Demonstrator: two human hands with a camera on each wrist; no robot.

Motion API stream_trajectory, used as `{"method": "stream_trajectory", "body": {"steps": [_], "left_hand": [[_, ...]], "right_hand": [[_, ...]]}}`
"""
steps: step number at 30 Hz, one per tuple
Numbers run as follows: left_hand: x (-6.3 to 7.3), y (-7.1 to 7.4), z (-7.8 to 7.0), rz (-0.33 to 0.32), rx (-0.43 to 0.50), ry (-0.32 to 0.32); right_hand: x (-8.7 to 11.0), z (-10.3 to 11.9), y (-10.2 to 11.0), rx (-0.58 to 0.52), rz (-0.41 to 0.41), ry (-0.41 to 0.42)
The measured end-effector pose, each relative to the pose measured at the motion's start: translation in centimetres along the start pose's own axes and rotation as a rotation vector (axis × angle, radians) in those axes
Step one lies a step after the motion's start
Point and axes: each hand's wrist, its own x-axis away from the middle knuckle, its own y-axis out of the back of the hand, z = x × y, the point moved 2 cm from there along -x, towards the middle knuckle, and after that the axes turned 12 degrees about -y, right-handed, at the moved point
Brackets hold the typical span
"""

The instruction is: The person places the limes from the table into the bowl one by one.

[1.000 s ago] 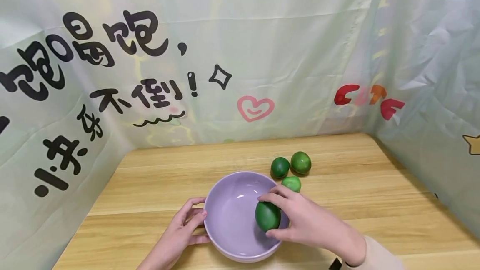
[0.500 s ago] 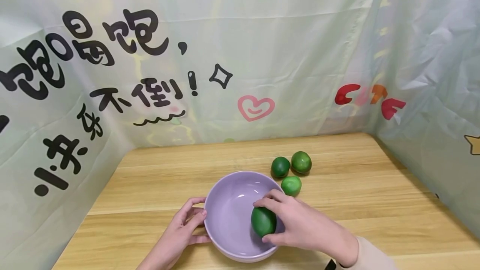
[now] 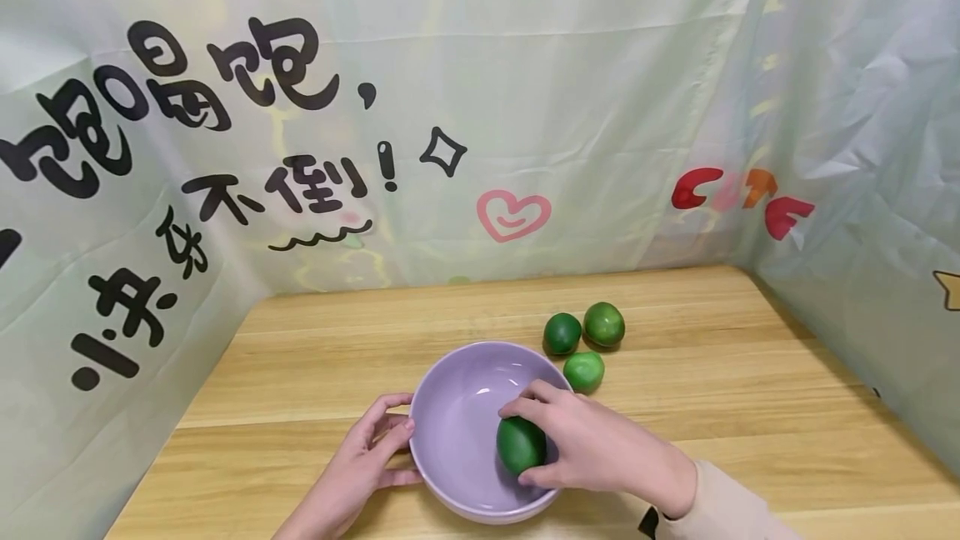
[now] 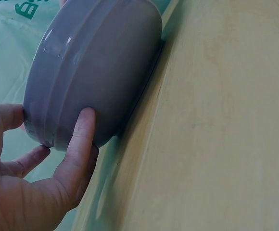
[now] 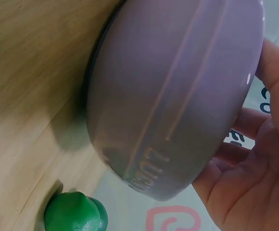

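Note:
A glossy lilac bowl [image 3: 457, 440] stands upright near the front of the wooden table. Curved around its left side, my left hand [image 3: 369, 444] has the thumb at the rim and the other fingers against the outer wall. The left wrist view shows those fingertips on the bowl [image 4: 96, 67]. My right hand [image 3: 581, 440] reaches over the right rim and grips a dark green, egg-shaped fruit [image 3: 521, 446] between thumb and fingers, low inside the bowl. In the right wrist view the bowl's wall [image 5: 178, 82] hides the fruit, while part of the hand [image 5: 255, 168] shows behind it.
Behind the bowl's right side, a bright green lime [image 3: 584, 372], a dark green round fruit [image 3: 562, 333] and a mottled green one [image 3: 604, 324] lie grouped on the table [image 3: 337, 357]. Printed cloth [image 3: 600, 107] walls in the back and both sides.
My right hand has moved left and slightly down with the dark green fruit, deeper into the bowl. My left hand and the bowl stay put.

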Motion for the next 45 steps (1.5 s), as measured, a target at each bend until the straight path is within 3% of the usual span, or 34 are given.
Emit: {"method": "stream_trajectory", "body": {"steps": [31, 45], "left_hand": [[0.0, 0.1, -0.1, 0.001, -0.011, 0.010], [0.0, 0.1, -0.3, -0.001, -0.025, 0.011]], "right_hand": [[-1.7, -0.2, -0.7, 0.068, 0.136, -0.020], [-1.8, -0.1, -0.3, 0.105, 0.121, 0.015]]}}
